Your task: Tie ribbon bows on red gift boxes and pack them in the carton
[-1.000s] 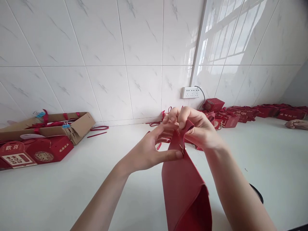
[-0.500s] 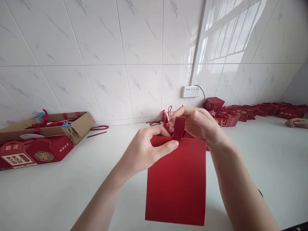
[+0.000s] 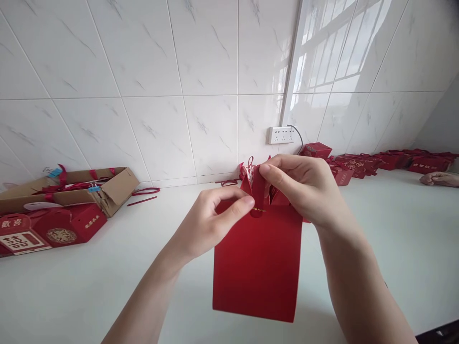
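Note:
A red gift box (image 3: 256,267), its plain flat side toward me, is held upright in front of me above the counter. At its top edge my left hand (image 3: 222,217) pinches with thumb and fingers, the fingertips partly hidden behind the edge. My right hand (image 3: 301,186) is closed in a pinch on the upper end of a wide dark red ribbon (image 3: 258,191). The lower end of this ribbon shows at a gold-edged slot near the top of the panel, beside my left thumb. Behind the panel, the box's folded flaps are only partly visible.
On the left a cardboard carton (image 3: 118,188) holds red ribbons, with blue clips on its rim. Red printed boxes (image 3: 71,229) stand before it. More red boxes (image 3: 344,167) line the wall at right, near another person's hand (image 3: 439,179). A power strip (image 3: 281,135) is on the wall.
The ribbon has gone from a raised loop to a flatter strip, its end now at the slot. My right hand has turned and pinches its top. My left thumb has shifted slightly left.

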`<state>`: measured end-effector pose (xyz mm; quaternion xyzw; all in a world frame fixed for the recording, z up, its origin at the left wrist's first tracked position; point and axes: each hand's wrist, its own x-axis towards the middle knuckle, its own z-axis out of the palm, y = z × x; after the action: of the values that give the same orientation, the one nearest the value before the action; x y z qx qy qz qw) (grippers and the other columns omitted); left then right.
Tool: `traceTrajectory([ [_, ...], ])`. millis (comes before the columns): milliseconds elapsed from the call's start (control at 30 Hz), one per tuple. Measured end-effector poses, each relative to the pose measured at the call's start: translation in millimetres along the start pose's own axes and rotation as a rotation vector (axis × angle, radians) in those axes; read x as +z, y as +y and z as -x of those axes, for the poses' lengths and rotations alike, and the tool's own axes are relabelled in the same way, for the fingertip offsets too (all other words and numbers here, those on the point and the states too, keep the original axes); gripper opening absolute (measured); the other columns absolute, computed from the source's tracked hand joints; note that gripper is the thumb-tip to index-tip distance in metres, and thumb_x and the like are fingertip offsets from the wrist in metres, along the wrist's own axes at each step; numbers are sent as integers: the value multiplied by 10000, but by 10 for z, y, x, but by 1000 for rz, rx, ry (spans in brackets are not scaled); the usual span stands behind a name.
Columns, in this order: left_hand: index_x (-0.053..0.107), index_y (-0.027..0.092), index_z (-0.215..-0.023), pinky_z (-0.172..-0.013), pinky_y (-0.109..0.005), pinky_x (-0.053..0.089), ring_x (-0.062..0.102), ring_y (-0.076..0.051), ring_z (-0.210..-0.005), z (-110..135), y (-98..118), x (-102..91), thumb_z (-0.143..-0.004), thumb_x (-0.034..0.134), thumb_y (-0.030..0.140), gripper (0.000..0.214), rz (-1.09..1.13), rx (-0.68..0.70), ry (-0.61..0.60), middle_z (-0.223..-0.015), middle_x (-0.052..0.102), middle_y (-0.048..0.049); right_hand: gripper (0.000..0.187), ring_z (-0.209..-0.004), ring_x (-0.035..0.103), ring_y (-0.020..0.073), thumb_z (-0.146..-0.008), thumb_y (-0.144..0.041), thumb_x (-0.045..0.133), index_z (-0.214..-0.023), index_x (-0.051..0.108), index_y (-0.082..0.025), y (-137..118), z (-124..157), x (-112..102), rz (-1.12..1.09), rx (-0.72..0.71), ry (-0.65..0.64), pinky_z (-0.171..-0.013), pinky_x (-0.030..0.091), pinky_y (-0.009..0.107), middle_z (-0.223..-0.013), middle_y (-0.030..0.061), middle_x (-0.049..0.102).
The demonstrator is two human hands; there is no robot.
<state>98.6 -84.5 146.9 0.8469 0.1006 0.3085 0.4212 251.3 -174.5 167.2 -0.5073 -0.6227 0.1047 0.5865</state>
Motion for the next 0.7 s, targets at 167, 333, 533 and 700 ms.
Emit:
traceTrajectory([
  [167, 709, 230, -890, -734, -215, 478, 618, -127, -806, -5, -13, -19, -900, 512, 355, 234, -42, 8, 17, -812, 685, 15, 358, -534, 598, 108, -826, -481, 608, -661, 633, -164, -15, 9, 23, -14, 14, 42, -487, 470, 207, -576, 1, 629],
  [333, 706, 230, -885, -769, -221, 482, 625, -129, -824, -4, -14, -43, -881, 543, 331, 192, -61, 6, 19, -876, 703, 9, 380, -493, 575, 107, -822, -497, 604, -631, 625, -169, 1, 7, 33, 10, 28, 72, -457, 440, 215, -525, -3, 606],
  [533, 687, 222, -824, -748, -220, 484, 628, -133, -814, 5, -8, -40, -862, 557, 314, 163, -63, -16, 26, -847, 695, 17, 382, -477, 577, 106, -808, -505, 614, -621, 615, -173, 9, 9, 43, 5, 32, 79, -475, 459, 221, -524, -9, 600],
  [700, 687, 220, -800, -696, -224, 462, 601, -129, -750, 19, 28, -16, -832, 595, 380, 187, -120, -8, 58, -770, 665, 27, 333, -471, 574, 102, -825, -459, 611, -646, 629, -178, 28, 11, 60, -10, 25, 79, -475, 468, 217, -518, -20, 590],
])
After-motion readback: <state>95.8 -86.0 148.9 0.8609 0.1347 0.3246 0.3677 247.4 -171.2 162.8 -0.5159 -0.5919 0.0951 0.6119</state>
